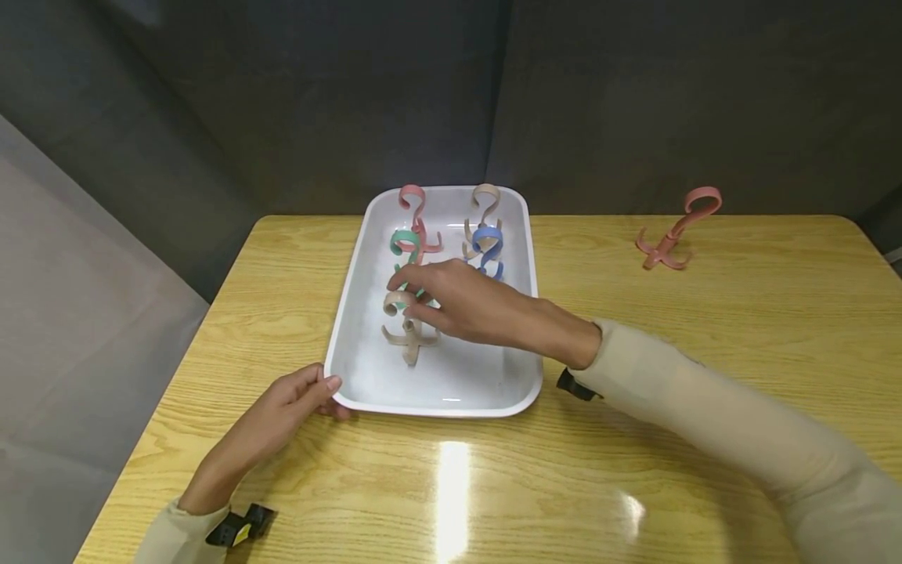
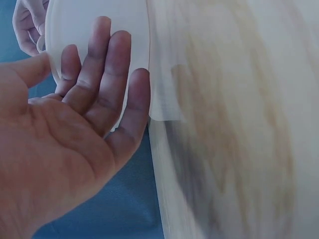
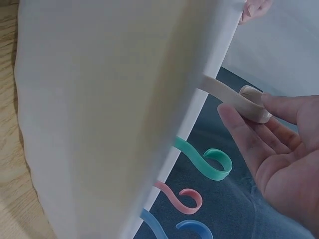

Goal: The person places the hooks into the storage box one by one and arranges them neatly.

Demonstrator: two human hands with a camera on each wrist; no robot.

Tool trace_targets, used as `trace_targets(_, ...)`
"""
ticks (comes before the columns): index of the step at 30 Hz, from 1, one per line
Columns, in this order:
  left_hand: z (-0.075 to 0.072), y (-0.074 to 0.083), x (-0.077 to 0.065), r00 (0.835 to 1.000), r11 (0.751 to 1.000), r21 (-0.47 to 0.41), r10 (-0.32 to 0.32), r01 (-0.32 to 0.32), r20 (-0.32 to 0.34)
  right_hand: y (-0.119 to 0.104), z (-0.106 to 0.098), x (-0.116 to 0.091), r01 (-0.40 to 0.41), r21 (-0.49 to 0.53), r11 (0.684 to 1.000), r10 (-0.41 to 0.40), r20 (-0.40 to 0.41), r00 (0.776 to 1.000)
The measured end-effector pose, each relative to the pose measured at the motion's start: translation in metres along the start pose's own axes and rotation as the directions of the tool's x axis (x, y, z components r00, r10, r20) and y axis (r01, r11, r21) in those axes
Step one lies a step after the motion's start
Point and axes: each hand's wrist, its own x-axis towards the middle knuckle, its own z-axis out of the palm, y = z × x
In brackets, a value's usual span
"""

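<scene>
A white tray (image 1: pixel 465 384) lies on the table, with several rotating plastic hanger hooks upright in it. My right hand (image 1: pixel 461 301) is over its left half, thumb and forefinger about the curled top of the front beige hook (image 1: pixel 412 342). In the right wrist view that beige hook (image 3: pixel 232 99) is between the thumb and fingers. Just behind it stands a green hook (image 1: pixel 405 239), partly hidden by my fingers. My left hand (image 1: pixel 296 395) holds the tray's near left corner, thumb on the rim; the left wrist view shows its fingers (image 2: pixel 117 64) against the tray's outside.
Farther back in the tray are a pink hook (image 1: pixel 423 235) on the left, and a blue hook (image 1: pixel 488 239) in front of another beige hook (image 1: pixel 486 196) on the right. A second pink hook (image 1: pixel 665 249) stands on the wooden table (image 1: pixel 740 337). Dark cloth (image 1: pixel 606 102) hangs behind.
</scene>
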Motion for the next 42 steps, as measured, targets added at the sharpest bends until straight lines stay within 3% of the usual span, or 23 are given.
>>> trace_targets(23,-0.001,0.002,-0.001,1.0,1.0,-0.013,0.027,-0.027,0.005,0.004,-0.01,-0.012,-0.017,-0.012,1.0,0.017,0.008,1.0)
trace_targets(28,-0.001,0.003,-0.001,1.0,0.999,-0.015,0.029,-0.029,0.008,0.004,-0.016,-0.017,-0.018,-0.059,0.998,0.019,0.01,1.0)
trace_targets(42,-0.001,0.003,-0.001,0.999,0.999,-0.023,0.037,-0.036,0.011,0.007,-0.034,-0.04,-0.119,-0.103,0.987,0.12,0.002,0.993)
